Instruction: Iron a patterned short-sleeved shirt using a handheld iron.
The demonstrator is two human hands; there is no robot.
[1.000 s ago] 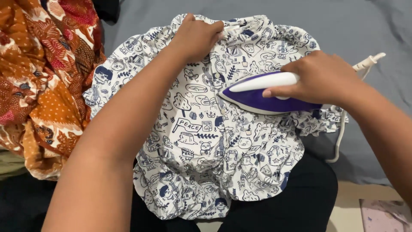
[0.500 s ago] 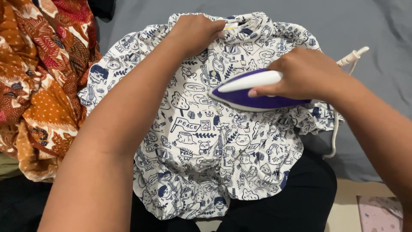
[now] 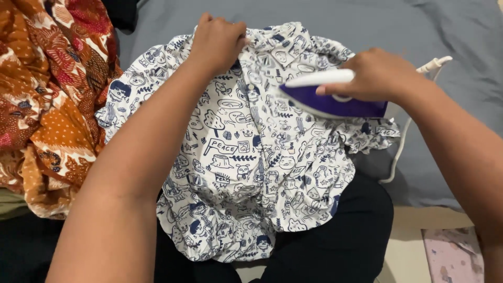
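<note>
Orange patterned cloth (image 3: pixel 47 105): cut off at left and top edges. Iron (image 3: pixel 335 99): rear and handle hidden under right hand (image 3: pixel 380 76); soleplate unseen. Cord (image 3: pixel 401 147): far end out of sight. Shirt (image 3: pixel 251 157) collar: partly covered by left hand (image 3: pixel 217 42).

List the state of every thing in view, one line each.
Shirt: spread flat, buttoned, hem wrinkled.
Iron: resting on the shirt, tip pointing left.
Cord: attached, trailing over the grey sheet.
Left hand: pressing down on the collar.
Right hand: closed on the iron's handle.
Orange patterned cloth: crumpled in a pile at left.
</note>
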